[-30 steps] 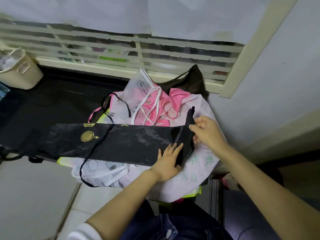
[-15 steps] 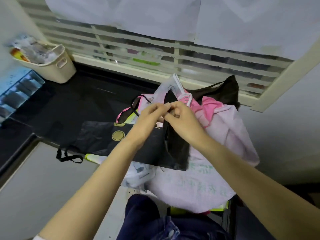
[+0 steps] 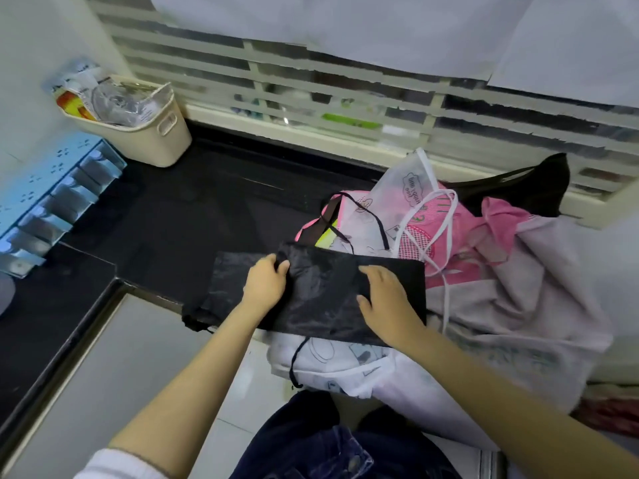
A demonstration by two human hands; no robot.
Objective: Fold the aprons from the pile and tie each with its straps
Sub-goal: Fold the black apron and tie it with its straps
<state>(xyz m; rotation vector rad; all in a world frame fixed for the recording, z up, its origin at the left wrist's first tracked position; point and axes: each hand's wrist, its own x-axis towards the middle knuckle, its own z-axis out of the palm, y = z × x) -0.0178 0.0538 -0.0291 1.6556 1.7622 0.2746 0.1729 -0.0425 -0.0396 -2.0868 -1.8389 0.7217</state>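
Note:
A black apron [image 3: 325,288] lies folded into a short band across the dark counter and the front of the apron pile [image 3: 484,264]. My left hand [image 3: 264,286] grips the folded-over left edge of its top layer, thumb and fingers curled on the cloth. My right hand [image 3: 383,295] lies on the right half of the band, fingers spread and pressing it flat. A black strap [image 3: 297,357] hangs down from the apron's front edge, and another bunch of strap [image 3: 197,321] trails off its left end. The pile holds pink, white and black aprons with loose white and black straps.
A cream basket [image 3: 152,133] full of packets stands at the back left of the black counter [image 3: 166,216]. A blue organiser [image 3: 52,202] sits along the left wall. A slatted window [image 3: 345,108] runs behind. Grey floor [image 3: 114,368] lies below the counter's edge.
The right end of the black apron, lifted in both hands half a second ago, now lies folded leftward over the band. Both hands have come down onto it. The band is shorter.

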